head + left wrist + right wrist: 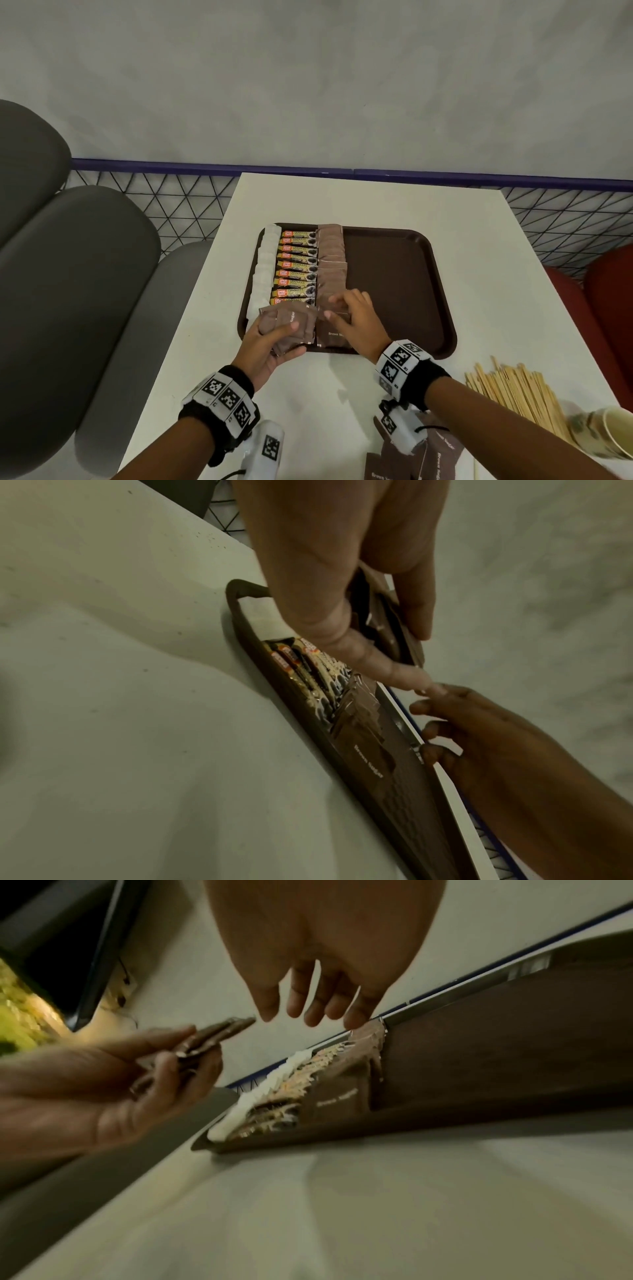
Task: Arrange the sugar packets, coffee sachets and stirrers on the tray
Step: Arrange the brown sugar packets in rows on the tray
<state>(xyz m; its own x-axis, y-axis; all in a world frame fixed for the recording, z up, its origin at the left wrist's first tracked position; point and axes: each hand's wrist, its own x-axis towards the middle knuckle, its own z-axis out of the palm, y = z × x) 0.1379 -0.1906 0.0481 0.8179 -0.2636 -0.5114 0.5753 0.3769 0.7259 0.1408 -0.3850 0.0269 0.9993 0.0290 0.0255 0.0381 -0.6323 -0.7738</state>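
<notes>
A brown tray point(394, 284) holds three rows on its left side: white sugar packets point(263, 267), coffee sachets point(296, 270) and brown sugar packets point(331, 260). My left hand point(274, 337) grips a small stack of brown sugar packets point(291, 323) over the tray's near left corner, thumb on top; the left wrist view shows the stack point(390, 626) pinched edge-on. My right hand point(352, 317) hovers beside it with fingers point(308, 1007) spread and relaxed, their tips touching the near end of the brown packet row point(342, 1093). It holds nothing.
Wooden stirrers point(513, 390) lie in a heap on the white table at the right, beside a tipped paper cup point(609, 431). Loose brown sugar packets point(442, 455) lie under my right forearm. Grey chairs point(68, 274) stand left, a red chair point(603, 294) right.
</notes>
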